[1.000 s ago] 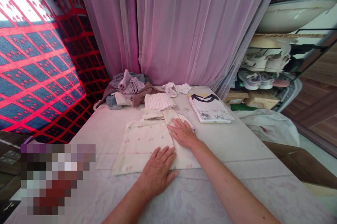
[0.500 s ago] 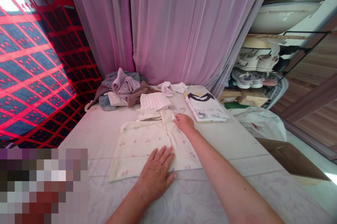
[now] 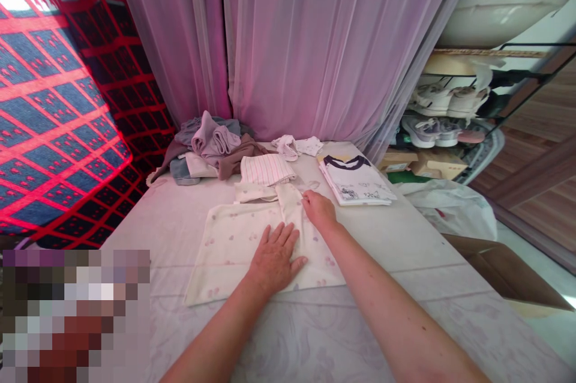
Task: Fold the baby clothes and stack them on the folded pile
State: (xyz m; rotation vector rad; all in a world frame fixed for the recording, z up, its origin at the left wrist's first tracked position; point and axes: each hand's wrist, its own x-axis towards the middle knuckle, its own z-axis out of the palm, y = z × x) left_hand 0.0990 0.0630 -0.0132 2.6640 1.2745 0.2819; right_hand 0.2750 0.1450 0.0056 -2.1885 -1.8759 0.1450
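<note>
A cream garment with small pale hearts and cherries lies spread on the light bedcover; whether it is a shirt or trousers I cannot tell. My left hand rests flat on its middle, fingers stretched out. At its upper right edge my right hand pinches the cloth, where a narrow strip is folded over. Just beyond it sits a striped folded piece of clothing, close to the garment's far edge.
Rumpled clothes are heaped at the back left. A stack of folded shirts lies to the right, and a small white crumpled garment at the back. Purple curtains hang behind. Beyond the right edge are a shoe rack and a cardboard box.
My left hand has slid forward over the cream garment, away from its near edge. My right hand keeps its pinch at the upper right edge. The view has shifted slightly.
</note>
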